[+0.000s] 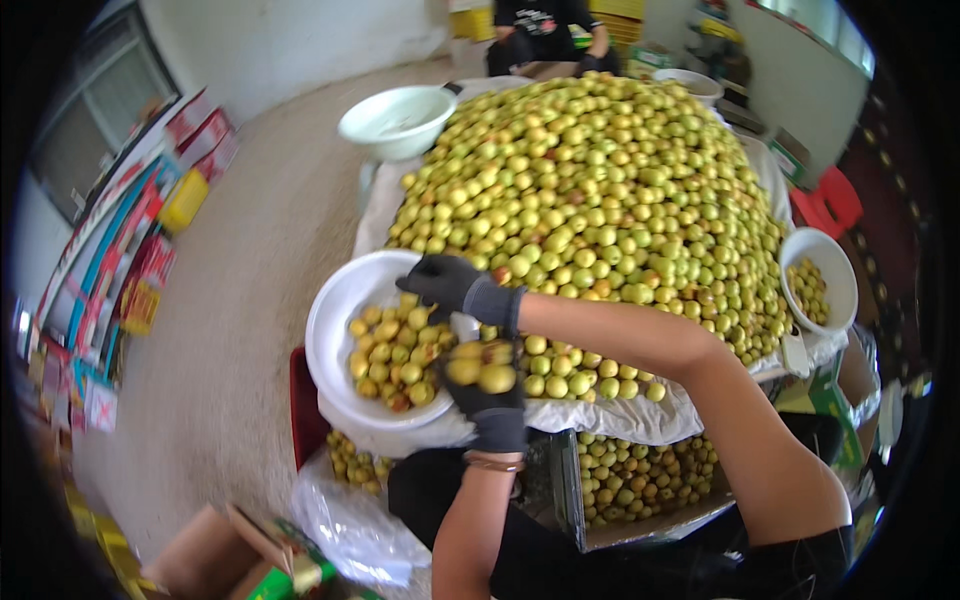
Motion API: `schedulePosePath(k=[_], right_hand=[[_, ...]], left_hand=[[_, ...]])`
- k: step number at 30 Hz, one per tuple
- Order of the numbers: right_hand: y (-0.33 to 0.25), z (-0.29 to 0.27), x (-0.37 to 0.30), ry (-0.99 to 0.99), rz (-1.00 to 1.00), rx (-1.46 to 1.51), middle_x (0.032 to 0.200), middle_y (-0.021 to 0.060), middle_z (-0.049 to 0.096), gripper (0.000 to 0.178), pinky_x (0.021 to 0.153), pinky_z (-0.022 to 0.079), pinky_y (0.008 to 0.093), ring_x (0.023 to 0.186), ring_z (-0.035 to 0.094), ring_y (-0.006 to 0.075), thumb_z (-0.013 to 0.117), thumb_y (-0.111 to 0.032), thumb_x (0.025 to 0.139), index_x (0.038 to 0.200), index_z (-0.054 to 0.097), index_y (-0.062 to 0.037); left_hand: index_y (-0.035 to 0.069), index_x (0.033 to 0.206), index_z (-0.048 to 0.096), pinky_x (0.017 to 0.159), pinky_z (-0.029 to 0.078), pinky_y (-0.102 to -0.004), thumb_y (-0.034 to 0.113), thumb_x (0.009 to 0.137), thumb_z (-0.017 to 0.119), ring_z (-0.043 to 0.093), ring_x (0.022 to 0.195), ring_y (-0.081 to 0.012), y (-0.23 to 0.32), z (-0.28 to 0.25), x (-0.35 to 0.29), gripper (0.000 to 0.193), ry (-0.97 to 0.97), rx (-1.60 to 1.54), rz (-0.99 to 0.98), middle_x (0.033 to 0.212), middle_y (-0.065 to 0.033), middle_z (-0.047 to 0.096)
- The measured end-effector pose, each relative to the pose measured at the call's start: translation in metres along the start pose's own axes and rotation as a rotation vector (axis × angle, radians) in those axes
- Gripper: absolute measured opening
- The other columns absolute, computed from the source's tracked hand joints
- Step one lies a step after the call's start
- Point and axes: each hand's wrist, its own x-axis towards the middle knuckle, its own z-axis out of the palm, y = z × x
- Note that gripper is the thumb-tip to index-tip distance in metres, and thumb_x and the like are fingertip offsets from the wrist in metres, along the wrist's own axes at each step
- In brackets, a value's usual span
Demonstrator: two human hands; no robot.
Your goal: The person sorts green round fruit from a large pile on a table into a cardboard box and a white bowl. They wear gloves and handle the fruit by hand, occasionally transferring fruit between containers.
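Observation:
Both hands wear dark grey gloves. My left hand (487, 405) is palm up below the heap, cupped around several yellow-green jujubes (496, 378), slightly blurred. Above it, my right hand (452, 284) reaches across to the near left, over the rim of a white basin (330, 345). Its fingers point left with the thumb apart, and nothing shows between them. Inside the basin lie many jujubes (400, 352), some with brown patches. Beyond my hands, a large heap of jujubes (600, 190) covers the cloth-lined table (375, 215).
A pale green basin (398, 122) stands at the far left corner; a white bucket (820, 270) with jujubes hangs at the right. Below the table edge sits a crate of jujubes (645, 480). Plastic bags (360, 530) and an open carton (215, 555) lie lower left. Another person (545, 30) sits opposite.

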Motion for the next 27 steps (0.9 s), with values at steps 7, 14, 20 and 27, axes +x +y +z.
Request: schedulePosePath(k=[7,14,20,27], right_hand=[[0.032,0.036,0.006,0.045,-0.333,-0.684,0.109,0.0198,0.057,0.036,0.092,0.041,0.0416,0.102,0.055,0.0353,0.053,-0.029,0.084,0.111,0.055,-0.0048],[0.046,-0.152,0.026,0.795,-0.315,-2.001,0.117,0.0147,0.056,0.046,0.088,0.037,0.0499,0.112,0.05,0.0316,0.052,-0.016,0.081,0.125,0.047,-0.0057],[0.023,-0.291,0.021,0.261,0.198,-1.684,0.135,0.0133,0.044,0.045,0.084,0.045,0.043,0.113,0.052,0.0296,0.052,-0.021,0.083,0.126,0.046,-0.0122],[0.025,-0.21,-0.03,0.22,-0.06,-0.947,0.094,0.0137,0.064,0.028,0.075,0.049,0.0376,0.084,0.062,0.0286,0.053,-0.031,0.088,0.107,0.057,-0.0112]], left_hand=[[0.007,0.133,0.037,0.108,0.023,-0.043,0.049,0.092,0.033,0.035,0.126,-0.0272,0.094,0.021,0.079,0.058,0.071,-0.069,-0.008,0.138,-0.0123,0.036],[0.014,0.129,0.039,0.107,0.024,-0.0533,0.036,0.092,0.043,0.029,0.129,-0.0289,0.063,0.043,0.043,0.043,-0.016,-0.088,-0.238,0.14,-0.0093,0.033],[0.001,0.113,0.044,0.088,0.05,-0.0491,0.017,0.089,0.054,0.055,0.1,-0.0336,-0.019,0.037,-0.026,0.03,0.113,0.224,-0.618,0.113,-0.0206,0.05],[0.012,0.124,0.041,0.092,0.048,-0.0504,0.037,0.087,0.059,0.052,0.108,-0.0363,-0.053,0.064,-0.049,0.049,0.19,0.036,-0.711,0.117,-0.0176,0.048]])
